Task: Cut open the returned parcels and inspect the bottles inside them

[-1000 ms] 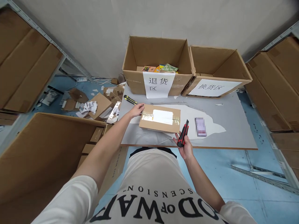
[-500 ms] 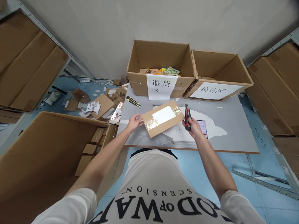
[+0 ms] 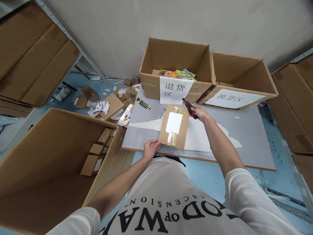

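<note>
A flat cardboard box (image 3: pixel 185 137) with a white label and clear tape is over the table in front of me. My left hand (image 3: pixel 151 148) pinches its near left corner. In my right hand (image 3: pixel 200 113) is a red and black utility knife (image 3: pixel 189 108), held beside the box's far right edge with its tip pointing away from me. A second utility knife (image 3: pixel 143 103), yellow and black, lies at the table's left side. White paper (image 3: pixel 198 137) is spread under and around the box.
Two large open cartons with handwritten signs, one on the left (image 3: pixel 149 85) and one on the right (image 3: pixel 266 93), stand along the back of the grey table (image 3: pixel 254 140). A big carton (image 3: pixel 49 147) holding small boxes is at my left. Scrap cardboard (image 3: pixel 112 106) litters the floor; shelves flank both sides.
The box has turned so its short end faces me, and my left hand has come nearer. My right hand with the knife has moved further from me, its blade end now angled leftward.
</note>
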Demonstrator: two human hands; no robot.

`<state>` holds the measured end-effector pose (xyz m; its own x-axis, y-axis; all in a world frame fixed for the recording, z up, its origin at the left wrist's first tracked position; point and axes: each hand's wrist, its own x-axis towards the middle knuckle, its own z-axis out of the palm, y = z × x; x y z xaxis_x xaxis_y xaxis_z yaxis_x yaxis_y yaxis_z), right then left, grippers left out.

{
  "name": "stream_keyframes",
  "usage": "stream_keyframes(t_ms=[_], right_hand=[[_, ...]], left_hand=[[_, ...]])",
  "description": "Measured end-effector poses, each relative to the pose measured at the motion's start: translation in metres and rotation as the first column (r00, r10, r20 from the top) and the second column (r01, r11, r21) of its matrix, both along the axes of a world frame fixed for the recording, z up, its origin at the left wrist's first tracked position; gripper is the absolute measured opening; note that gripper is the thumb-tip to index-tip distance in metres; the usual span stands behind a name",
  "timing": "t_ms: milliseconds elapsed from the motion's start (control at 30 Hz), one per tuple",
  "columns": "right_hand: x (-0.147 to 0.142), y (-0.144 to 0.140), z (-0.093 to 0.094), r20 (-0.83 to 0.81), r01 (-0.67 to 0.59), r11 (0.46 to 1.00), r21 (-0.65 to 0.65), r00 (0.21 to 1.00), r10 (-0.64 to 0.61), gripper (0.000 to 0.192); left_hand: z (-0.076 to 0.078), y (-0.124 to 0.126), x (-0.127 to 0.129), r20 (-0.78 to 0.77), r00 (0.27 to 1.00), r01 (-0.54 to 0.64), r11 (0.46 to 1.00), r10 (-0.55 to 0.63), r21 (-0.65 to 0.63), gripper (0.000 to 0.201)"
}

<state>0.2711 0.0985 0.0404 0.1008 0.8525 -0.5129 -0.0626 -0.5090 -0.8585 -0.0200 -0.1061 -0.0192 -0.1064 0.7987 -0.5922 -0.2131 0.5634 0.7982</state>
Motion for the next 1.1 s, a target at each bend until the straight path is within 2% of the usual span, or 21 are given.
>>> stream_keyframes(t_ms=[200, 333, 433, 500, 567, 633, 767, 833, 900, 967, 1100], right_hand=[[-0.014, 0.007, -0.009, 0.063, -0.032, 0.999, 0.032, 0.998, 0.03, 0.005], [-0.019, 0.0, -0.011, -0.011, 0.02, 0.998, 0.054, 1.0, -0.019, 0.008], [-0.018, -0.016, -0.01, -0.041, 0.103, 0.986, 0.132, 0.994, -0.099, 0.013], [-0.014, -0.039, -0.01, -0.052, 0.182, 0.964, 0.196, 0.983, -0.175, 0.018], [-0.012, -0.074, -0.011, -0.085, 0.259, 0.94, 0.221, 0.966, -0.246, 0.024], [-0.012, -0.12, -0.013, -0.128, 0.341, 0.921, 0.188, 0.938, -0.321, 0.029], [-0.03, -0.215, -0.017, -0.22, 0.483, 0.875, -0.006, 0.853, -0.473, 0.036], [-0.047, -0.25, -0.017, -0.29, 0.512, 0.853, -0.101, 0.805, -0.517, 0.035], [-0.066, -0.272, -0.016, -0.371, 0.516, 0.841, -0.166, 0.757, -0.537, 0.033], [-0.082, -0.28, -0.016, -0.441, 0.52, 0.834, -0.185, 0.715, -0.543, 0.031], [-0.098, -0.278, -0.019, -0.5, 0.559, 0.811, -0.173, 0.66, -0.561, 0.031]], left_hand=[[-0.004, -0.001, -0.005, -0.049, 0.995, 0.086, 0.996, -0.086, 0.002, 0.039], [-0.001, 0.003, -0.014, -0.156, 0.978, 0.14, 0.99, -0.134, 0.025, 0.036], [-0.001, 0.007, -0.02, -0.189, 0.966, 0.188, 0.981, -0.175, 0.051, 0.036], [0.0, 0.015, -0.026, -0.207, 0.957, 0.224, 0.972, -0.204, 0.076, 0.042], [0.002, 0.033, -0.033, -0.27, 0.937, 0.26, 0.959, -0.223, 0.11, 0.047], [0.007, 0.061, -0.038, -0.358, 0.902, 0.31, 0.939, -0.241, 0.149, 0.048], [0.017, 0.14, -0.032, -0.464, 0.839, 0.434, 0.864, -0.285, 0.254, 0.049], [0.02, 0.18, -0.02, -0.463, 0.832, 0.471, 0.831, -0.306, 0.296, 0.049], [0.022, 0.211, -0.006, -0.4, 0.85, 0.466, 0.841, -0.341, 0.273, 0.049], [0.025, 0.23, 0.006, -0.307, 0.865, 0.47, 0.857, -0.398, 0.212, 0.049], [0.028, 0.24, 0.018, -0.179, 0.839, 0.537, 0.833, -0.513, 0.131, 0.042]])
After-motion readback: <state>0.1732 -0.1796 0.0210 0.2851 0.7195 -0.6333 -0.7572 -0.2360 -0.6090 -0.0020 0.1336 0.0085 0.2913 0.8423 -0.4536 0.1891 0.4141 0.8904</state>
